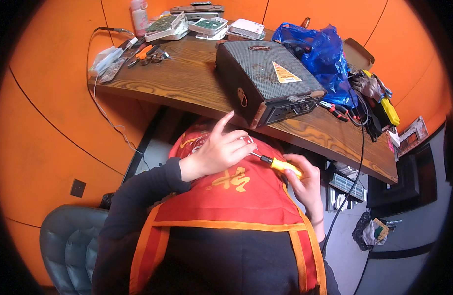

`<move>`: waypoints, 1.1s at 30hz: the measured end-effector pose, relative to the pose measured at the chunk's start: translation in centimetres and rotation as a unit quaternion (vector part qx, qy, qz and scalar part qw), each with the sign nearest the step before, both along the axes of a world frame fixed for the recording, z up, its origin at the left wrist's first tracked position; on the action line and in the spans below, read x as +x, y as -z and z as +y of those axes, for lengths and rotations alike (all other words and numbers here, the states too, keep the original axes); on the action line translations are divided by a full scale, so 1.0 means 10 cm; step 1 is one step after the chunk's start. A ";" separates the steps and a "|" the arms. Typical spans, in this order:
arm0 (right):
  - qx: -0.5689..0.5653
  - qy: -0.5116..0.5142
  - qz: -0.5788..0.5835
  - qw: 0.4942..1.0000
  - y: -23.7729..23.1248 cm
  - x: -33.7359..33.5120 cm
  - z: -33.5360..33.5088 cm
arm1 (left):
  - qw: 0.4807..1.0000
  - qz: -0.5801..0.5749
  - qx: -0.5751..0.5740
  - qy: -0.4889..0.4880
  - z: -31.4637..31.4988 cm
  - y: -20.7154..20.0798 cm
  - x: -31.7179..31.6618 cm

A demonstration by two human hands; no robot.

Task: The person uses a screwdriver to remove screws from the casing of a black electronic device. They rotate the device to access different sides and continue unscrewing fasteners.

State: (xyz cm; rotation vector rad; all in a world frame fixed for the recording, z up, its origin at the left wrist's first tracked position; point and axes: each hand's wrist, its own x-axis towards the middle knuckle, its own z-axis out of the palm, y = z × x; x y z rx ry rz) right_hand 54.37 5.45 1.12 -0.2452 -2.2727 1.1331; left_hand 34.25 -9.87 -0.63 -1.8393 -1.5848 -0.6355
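In front of my red apron (226,206), my right hand (307,184) grips a screwdriver (285,167) by its yellow handle. Its metal shaft points left, toward my left hand (219,150). That hand is open, with the index finger stretched up toward the table edge and the other fingers reaching toward the screwdriver's tip. Its thumb is hidden, and I cannot tell whether a fingertip touches the shaft. Just beyond my hands, a black speaker box (261,61) with a grey mesh grille facing up lies at the table's front edge.
The wooden table (182,73) carries opened white device cases (166,25) at the back. Orange-handled pliers (144,52) lie at the left. A blue plastic bag (315,54), red-and-black pliers (334,111) and gloves (371,86) are at the right. A black cable (360,162) hangs over the edge.
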 end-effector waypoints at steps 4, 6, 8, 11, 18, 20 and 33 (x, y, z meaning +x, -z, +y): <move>0.022 0.017 -0.099 0.995 -0.09 0.17 0.18 | 0.999 -0.010 0.033 -0.033 0.09 -0.09 0.03; -0.001 0.084 -0.025 0.996 -0.12 0.25 0.29 | 0.997 -0.029 0.035 -0.057 0.20 -0.16 0.03; -0.017 0.127 0.058 0.990 -0.12 0.31 0.38 | 0.994 -0.056 0.015 -0.089 0.36 -0.21 0.04; -0.026 0.168 0.139 0.975 -0.07 0.34 0.44 | 0.989 -0.029 0.026 -0.140 0.54 -0.24 0.04; -0.069 0.180 0.185 0.964 0.04 0.24 0.41 | 0.981 0.031 0.042 -0.186 0.58 -0.08 -0.01; -0.071 0.176 0.199 0.961 0.06 0.21 0.41 | 0.981 0.039 0.077 -0.173 0.61 -0.06 -0.04; -0.085 0.158 0.231 0.956 0.04 0.00 0.28 | 0.989 0.041 0.087 -0.114 -0.08 -0.12 -0.20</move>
